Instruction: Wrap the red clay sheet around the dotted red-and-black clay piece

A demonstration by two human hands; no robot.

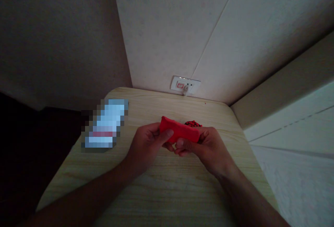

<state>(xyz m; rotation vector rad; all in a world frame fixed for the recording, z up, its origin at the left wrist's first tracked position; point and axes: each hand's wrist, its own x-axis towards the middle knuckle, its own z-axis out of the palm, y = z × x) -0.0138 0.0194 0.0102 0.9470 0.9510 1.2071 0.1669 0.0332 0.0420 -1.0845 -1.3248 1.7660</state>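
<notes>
A soft, flat red slab (180, 131), which looks like modelling clay, is held tilted above the table between my two hands. My left hand (146, 141) grips its left end, with the thumb flat across the front face. On the right end and lower edge, my right hand (206, 147) pinches it, thumb in front and fingers behind. Just beyond the slab lies a red and black patterned piece (193, 124), partly hidden by the slab and my right hand.
The pale wooden table (161, 192) has rounded far corners against the wall. A blurred-out phone-like device (106, 122) lies at its left edge. Low on the wall is a socket plate (185, 84) with a plug in it. A pale furniture panel (292, 115) stands at the right.
</notes>
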